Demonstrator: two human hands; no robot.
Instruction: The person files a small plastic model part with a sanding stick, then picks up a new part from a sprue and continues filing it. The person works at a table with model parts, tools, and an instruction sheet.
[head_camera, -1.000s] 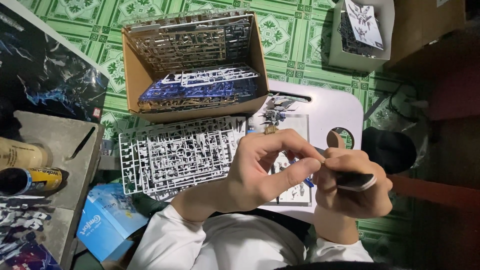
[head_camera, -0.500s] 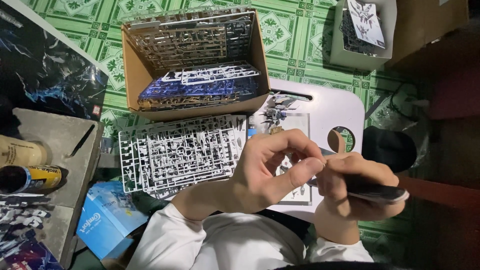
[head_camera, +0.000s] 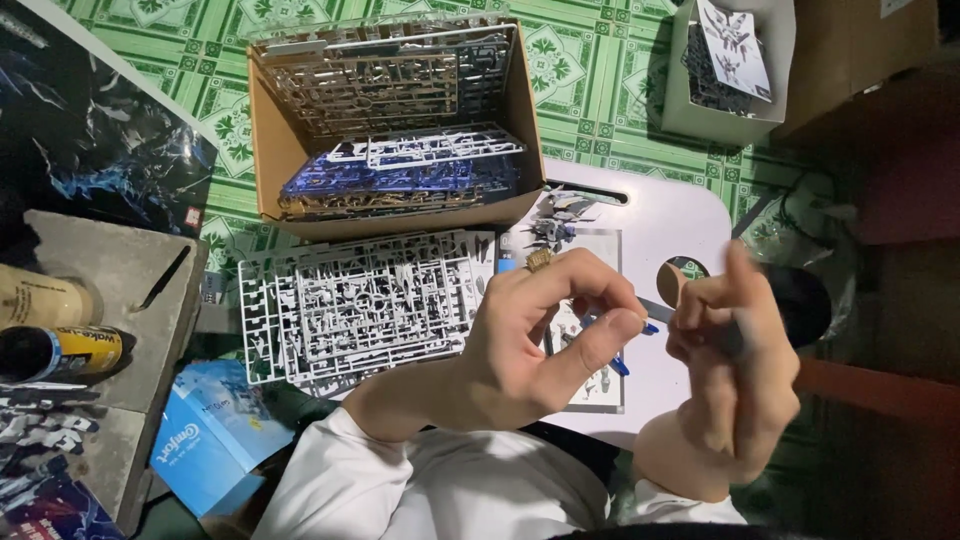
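Head view: left hand (head_camera: 530, 340) pinches a small blue plastic part (head_camera: 648, 327); right hand (head_camera: 735, 370) grips a blurred dark tool; trimming step, demanding steady alignment

Bare white tray (head_camera: 680, 225) at twelve o'clock of the right hand (head_camera: 735, 375) leaves passing room; the white parts sheet (head_camera: 360, 300) blocks nine o'clock of the left hand (head_camera: 530, 345); the open cardboard box (head_camera: 395, 120) walls off eleven o'clock

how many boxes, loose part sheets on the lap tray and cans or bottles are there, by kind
Cardboard boxes: 2, the large one and the small one
Blue box: 1
White part sheet outside the boxes: 1
Cans or bottles: 2, can, bottle
Total: 6
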